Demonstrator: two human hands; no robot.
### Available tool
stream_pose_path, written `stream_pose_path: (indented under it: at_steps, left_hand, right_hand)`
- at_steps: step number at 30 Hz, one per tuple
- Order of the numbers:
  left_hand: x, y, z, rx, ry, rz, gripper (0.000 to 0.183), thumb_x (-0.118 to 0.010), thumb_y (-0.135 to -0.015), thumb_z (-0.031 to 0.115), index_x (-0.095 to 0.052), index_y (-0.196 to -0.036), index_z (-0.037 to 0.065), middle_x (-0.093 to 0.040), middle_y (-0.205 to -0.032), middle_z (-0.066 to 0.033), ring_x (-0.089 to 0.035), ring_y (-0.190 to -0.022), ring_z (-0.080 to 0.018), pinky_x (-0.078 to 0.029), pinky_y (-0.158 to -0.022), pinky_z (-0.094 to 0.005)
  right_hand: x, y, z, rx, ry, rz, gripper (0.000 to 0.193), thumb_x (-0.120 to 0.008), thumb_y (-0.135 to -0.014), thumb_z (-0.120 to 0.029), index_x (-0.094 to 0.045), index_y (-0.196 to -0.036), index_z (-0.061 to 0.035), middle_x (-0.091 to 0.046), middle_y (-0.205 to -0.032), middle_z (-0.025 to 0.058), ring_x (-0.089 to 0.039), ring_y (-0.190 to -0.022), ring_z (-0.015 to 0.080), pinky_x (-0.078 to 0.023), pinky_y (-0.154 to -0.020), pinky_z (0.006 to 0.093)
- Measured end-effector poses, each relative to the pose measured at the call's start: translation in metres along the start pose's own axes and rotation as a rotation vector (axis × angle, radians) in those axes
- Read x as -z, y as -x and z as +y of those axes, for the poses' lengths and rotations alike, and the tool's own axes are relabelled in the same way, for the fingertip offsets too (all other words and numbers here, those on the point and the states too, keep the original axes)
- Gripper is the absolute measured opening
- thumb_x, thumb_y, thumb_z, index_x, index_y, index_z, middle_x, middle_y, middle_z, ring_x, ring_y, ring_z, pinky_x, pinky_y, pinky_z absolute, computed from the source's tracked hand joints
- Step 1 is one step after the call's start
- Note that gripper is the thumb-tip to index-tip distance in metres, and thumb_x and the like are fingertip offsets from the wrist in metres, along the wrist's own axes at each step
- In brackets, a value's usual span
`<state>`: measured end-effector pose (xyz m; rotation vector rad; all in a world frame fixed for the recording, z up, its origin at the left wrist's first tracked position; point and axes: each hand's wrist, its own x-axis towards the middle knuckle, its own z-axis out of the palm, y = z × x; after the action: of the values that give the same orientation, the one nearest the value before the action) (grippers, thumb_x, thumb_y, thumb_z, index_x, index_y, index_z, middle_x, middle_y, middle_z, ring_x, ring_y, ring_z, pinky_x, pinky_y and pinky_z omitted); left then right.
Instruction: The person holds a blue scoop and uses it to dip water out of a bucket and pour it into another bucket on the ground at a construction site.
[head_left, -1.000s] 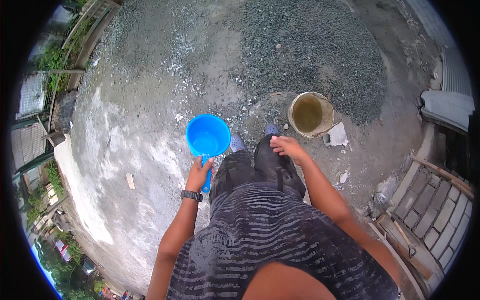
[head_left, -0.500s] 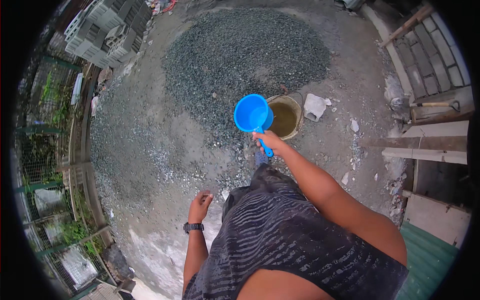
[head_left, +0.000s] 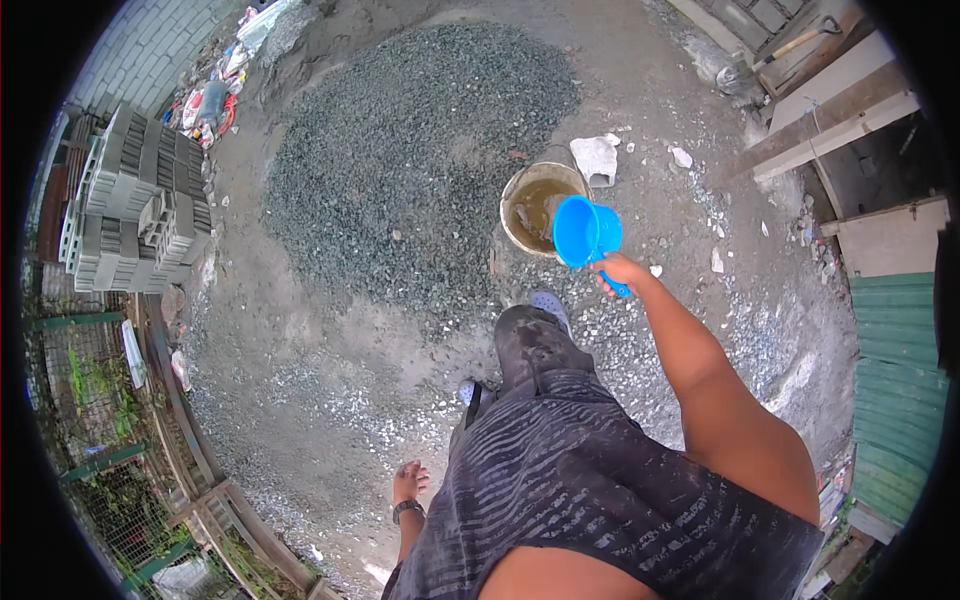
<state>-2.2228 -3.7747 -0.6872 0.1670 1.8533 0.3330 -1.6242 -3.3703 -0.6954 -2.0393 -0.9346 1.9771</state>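
The working ground (head_left: 300,350) is bounded at 9 o'clock of the bucket (head_left: 507,212) by stacked grey blocks (head_left: 130,210), well apart from it; at 4 o'clock of the dipper (head_left: 574,230) a green metal sheet (head_left: 900,350) is noted, and at 2 o'clock a wooden beam (head_left: 825,125), both well apart. A stretch of ground strewn with small stones is left between the dipper and that sheet. Tighter room is found at the bucket: gravel (head_left: 420,150) is heaped close at 10 o'clock, and a white concrete chunk (head_left: 595,155) is set just beside it between 1 and 2 o'clock. The blue dipper is held by its handle in the right hand (head_left: 622,272), whose fingers are closed around it; the cup is carried at 11 o'clock of those fingers, its mouth tilted toward the bucket. The bucket's near rim is overlapped by the cup; whether they are touching cannot be told. Murky water is contained in the bucket. The left hand (head_left: 408,482) is lowered at 7 o'clock of the dipper, its fingers loosely parted.
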Motion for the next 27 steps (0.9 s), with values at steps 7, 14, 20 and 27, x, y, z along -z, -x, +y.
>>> stream_pose_path:
  at_steps: [7, 14, 20, 27]
  left_hand:
    - [0.122, -0.005, 0.113, -0.423, 0.136, 0.266, 0.035, -0.061, -0.097, 0.034, -0.062, -0.118, 0.006, -0.070, -0.099, -0.0050, -0.066, -0.078, -0.0139, -0.050, -0.067, -0.0261]
    - [0.207, -0.036, 0.091, -0.351, -0.574, 0.055, 0.038, -0.063, -0.096, 0.034, -0.061, -0.121, 0.005, -0.071, -0.101, -0.0084, -0.069, -0.085, -0.0182, -0.053, -0.067, -0.0294]
    - [0.170, -0.057, 0.197, 0.026, -0.648, -0.010, 0.032, -0.066, -0.095, 0.019, -0.062, -0.118, -0.002, -0.070, -0.098, -0.0104, -0.069, -0.094, -0.0182, -0.056, -0.078, -0.0311]
    - [0.115, -0.087, 0.405, -0.270, -0.491, 0.136, 0.038, -0.060, -0.099, 0.027, -0.055, -0.128, 0.003, -0.070, -0.106, -0.0103, -0.067, -0.095, -0.0187, -0.053, -0.080, -0.0299]
  right_hand:
    - [-0.087, -0.010, 0.015, 0.017, 0.000, 0.233, 0.031, -0.055, -0.094, -0.030, -0.059, -0.099, 0.0003, -0.062, -0.076, 0.0086, -0.055, -0.052, 0.0177, -0.046, -0.044, 0.0372]
    - [-0.104, -0.118, -0.057, 0.022, 0.348, 0.347, 0.040, -0.049, -0.094, -0.028, -0.064, -0.074, 0.0036, -0.064, -0.062, 0.0166, -0.065, -0.054, 0.0293, -0.051, -0.053, 0.0442]
    - [-0.058, -0.257, -0.048, -0.228, 0.584, 0.407, 0.028, -0.051, -0.090, -0.016, -0.071, -0.084, 0.0032, -0.071, -0.080, 0.0213, -0.072, -0.070, 0.0328, -0.057, -0.066, 0.0450]
    - [-0.119, -0.372, -0.026, -0.255, 0.626, 0.598, 0.029, -0.056, -0.085, -0.014, -0.072, -0.105, -0.0007, -0.073, -0.096, 0.0208, -0.072, -0.085, 0.0350, -0.059, -0.070, 0.0434]
